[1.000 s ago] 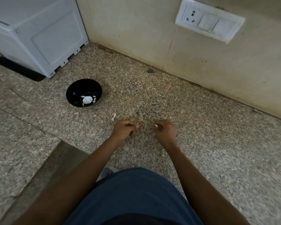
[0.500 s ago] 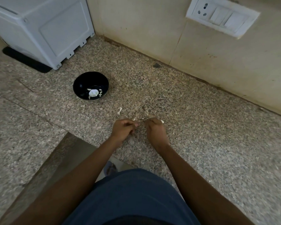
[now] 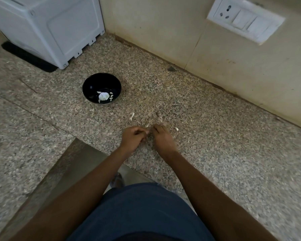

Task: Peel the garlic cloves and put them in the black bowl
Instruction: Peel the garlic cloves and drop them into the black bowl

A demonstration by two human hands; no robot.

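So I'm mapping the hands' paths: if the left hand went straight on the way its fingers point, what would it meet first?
Most likely the right hand: the left hand points straight at it, fingertips almost meeting.

We see a speckled granite counter [image 3: 207,129], polished but dull in this light; the black bowl [image 3: 92,84] is glossy, catching small highlights; the white appliance [image 3: 47,26] and switch plate [image 3: 245,20] look like smooth plastic; the wall [image 3: 163,28] is matt, stained
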